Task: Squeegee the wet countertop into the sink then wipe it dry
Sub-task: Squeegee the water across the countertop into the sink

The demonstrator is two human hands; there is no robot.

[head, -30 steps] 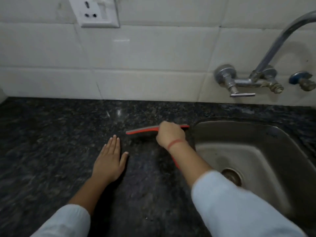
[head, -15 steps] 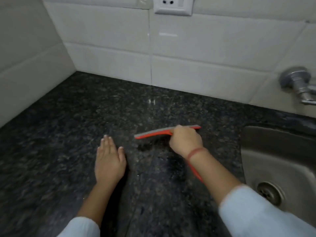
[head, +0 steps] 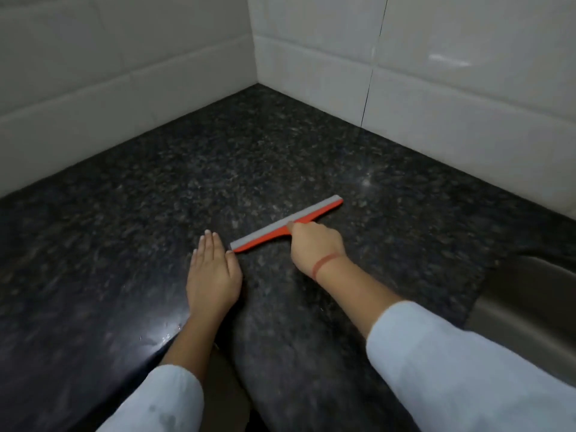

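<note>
Beneath both sets of fingers, dark countertop [head: 280, 157], glossy with wet near the left wrist. Well right of the right fingers, a corner of the sink [head: 530, 307]. Flat on the stone, left hand [head: 212, 275], fingers straight and together, thumb tip just beside the blade's end. Curled round the orange squeegee [head: 299, 221], right hand [head: 314, 244], handle hidden in the fist. Risk, probably: a slanted pull spilling water past the blade ends or over the front edge, short of the sink.

Counter [head: 280, 151]: dark speckled granite, glossy, set into a tiled corner. On it: orange-grey squeegee [head: 265, 234]; left hand [head: 213, 275] flat, just beside its end.
</note>
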